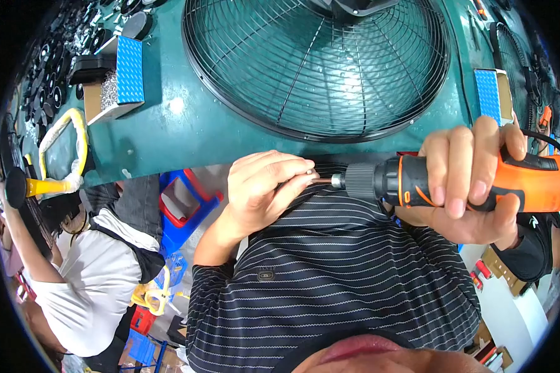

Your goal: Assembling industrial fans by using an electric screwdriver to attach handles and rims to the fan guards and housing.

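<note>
My right hand (473,174) is wrapped round an orange and black corded electric screwdriver (410,180), held level in front of my chest with its bit to the left. The thumb and fingers of my left hand (264,186) are pinched at the bit's tip. A small metal screw (310,171) shows between them, mostly hidden by the fingertips. Just beyond both hands, a round black wire fan guard (305,135) lies on the green worktable (158,146), with a dark hub part at its far middle.
A blue-patterned box of small screws (130,68) stands at the left, near many black round parts (137,26). Another blue-patterned box (488,93) is at the right. A yellow-handled mallet (43,186) is at the left edge, by a co-worker in a white shirt (87,286).
</note>
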The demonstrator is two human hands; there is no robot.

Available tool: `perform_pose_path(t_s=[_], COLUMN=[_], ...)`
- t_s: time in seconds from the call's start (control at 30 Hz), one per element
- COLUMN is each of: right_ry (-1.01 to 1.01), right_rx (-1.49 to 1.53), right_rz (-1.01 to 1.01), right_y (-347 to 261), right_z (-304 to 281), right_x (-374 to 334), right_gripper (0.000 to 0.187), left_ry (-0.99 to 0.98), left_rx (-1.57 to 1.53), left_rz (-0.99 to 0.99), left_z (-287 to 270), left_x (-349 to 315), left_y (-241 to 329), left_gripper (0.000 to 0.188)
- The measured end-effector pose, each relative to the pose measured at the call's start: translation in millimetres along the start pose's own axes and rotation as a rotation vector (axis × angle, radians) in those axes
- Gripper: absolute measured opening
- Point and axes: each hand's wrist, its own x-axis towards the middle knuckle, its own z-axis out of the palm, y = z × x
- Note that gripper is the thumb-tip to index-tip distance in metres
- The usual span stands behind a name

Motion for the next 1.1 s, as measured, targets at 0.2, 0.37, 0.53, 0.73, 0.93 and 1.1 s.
perform_pose_path(t_s=[0.2, 0.37, 0.53, 0.73, 0.93, 1.1], right_ry=[0.060, 0.046, 0.048, -0.045, -0.017, -0.100], right_rx=[-0.097, -0.051, -0.066, -0.126, -0.192, -0.237], right_rz=[0.036, 0.010, 0.048, 0.025, 0.035, 0.057], right_y=[-6, 1, -2, 6, 9, 20], right_z=[-2, -3, -5, -8, -6, -5], right_x=[-2, -2, 2, 4, 8, 12], right_gripper=[0.047, 0.046, 0.047, 0.049, 0.050, 0.048], left_ry=[0.027, 0.023, 0.028, -0.093, -0.042, 0.051], left_rx=[-0.025, -0.076, -0.112, -0.119, -0.326, -0.010], left_rz=[0.034, 0.017, 0.015, -0.045, -0.198, -0.021], left_z=[6, 10, 8, 4, 6, 3], left_x=[-2, -1, -1, 3, -2, -3], left_y=[-4, -7, -10, -11, -11, -24], left_gripper=[0.023, 0.023, 0.022, 0.020, 0.018, 0.024])
